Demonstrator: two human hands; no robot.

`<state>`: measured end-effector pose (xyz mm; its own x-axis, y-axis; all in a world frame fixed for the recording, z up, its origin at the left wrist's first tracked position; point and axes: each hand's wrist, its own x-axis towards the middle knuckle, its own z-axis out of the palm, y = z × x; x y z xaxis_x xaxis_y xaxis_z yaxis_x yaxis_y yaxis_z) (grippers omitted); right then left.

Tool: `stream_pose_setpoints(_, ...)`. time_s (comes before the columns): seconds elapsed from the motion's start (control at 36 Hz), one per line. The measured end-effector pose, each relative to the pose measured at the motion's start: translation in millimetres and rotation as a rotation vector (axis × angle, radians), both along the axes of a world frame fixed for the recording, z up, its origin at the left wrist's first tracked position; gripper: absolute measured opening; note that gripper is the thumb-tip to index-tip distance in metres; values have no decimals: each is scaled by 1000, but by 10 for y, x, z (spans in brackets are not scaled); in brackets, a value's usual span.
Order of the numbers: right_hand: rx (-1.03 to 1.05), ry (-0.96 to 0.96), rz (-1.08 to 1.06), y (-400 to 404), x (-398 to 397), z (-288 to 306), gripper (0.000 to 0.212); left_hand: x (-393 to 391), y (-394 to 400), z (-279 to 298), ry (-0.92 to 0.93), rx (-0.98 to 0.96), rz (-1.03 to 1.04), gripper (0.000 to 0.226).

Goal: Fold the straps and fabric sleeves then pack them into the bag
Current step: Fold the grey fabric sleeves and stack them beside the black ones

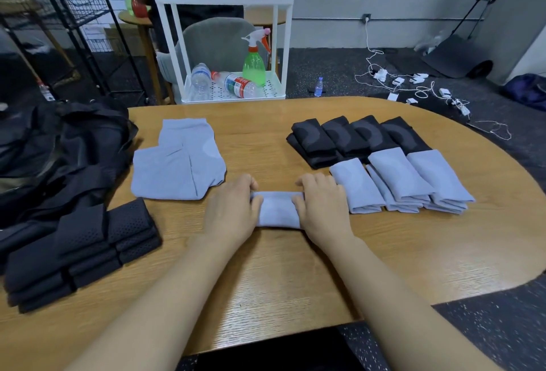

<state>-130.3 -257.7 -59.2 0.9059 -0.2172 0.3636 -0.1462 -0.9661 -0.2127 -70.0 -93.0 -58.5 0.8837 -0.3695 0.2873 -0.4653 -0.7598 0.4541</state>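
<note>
- Squarely in the near middle of the counter (295,276) lay a pale blue sleeve (277,208), partly folded into a short band, with one hand at each end.
- The left hand (233,211) pinched the band's left end, thumb on top and fingers curled over the far edge; its grip was closed on the cloth, not resting flat.
- The right hand (320,208) did the same at the right end, thumb pressed onto the top layer and fingers wrapped over the far edge.
- Neither grip was spread wide; both were tight enough to hold the layers together.
- To do this fold well, I judge both ends should be brought over together so the edges line up, then pressed flat before letting go, or the band will spring open.
- The finished piece should match the folded blue sleeves (401,181) stacked just to the right, and probably belongs beside them.
- Beyond those, further from the person, sat a row of folded black sleeves (354,137).
- Unfolded blue sleeves (177,163) waited on the left, just beyond the left hand, so more folding remained.
- Folded black mesh straps (82,249) were stacked at the near left.
- The black bag (59,146) lay slumped at the far left edge; whether it held anything could not be told, but none of these piles was in it yet.
</note>
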Motion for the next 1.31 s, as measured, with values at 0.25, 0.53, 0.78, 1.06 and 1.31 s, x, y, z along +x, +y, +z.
stream_pose_setpoints(0.25, -194, -96, 95, -78, -62, -126, 21, 30, 61, -187, -253, 155, -39, 33)
stream_pose_setpoints(0.53, 343, 5, -6, -154, -333, -7, 38, -71, 332, -83, 256, -242, -132, 54)
stream_pose_setpoints(0.78, -39, -29, 330, 323, -442, 80, 54, -529, 88, 106, 166, -85, -217, 87)
stream_pose_setpoints(1.06, -109, 320, 221, 185, -411, -74, 89, -550, 142, -92, 131, 323, -167, 97)
stream_pose_setpoints(1.31, 110, -65, 60, 258, -419, -42, 44, -408, 49, 9, 142, 114, 98, 29)
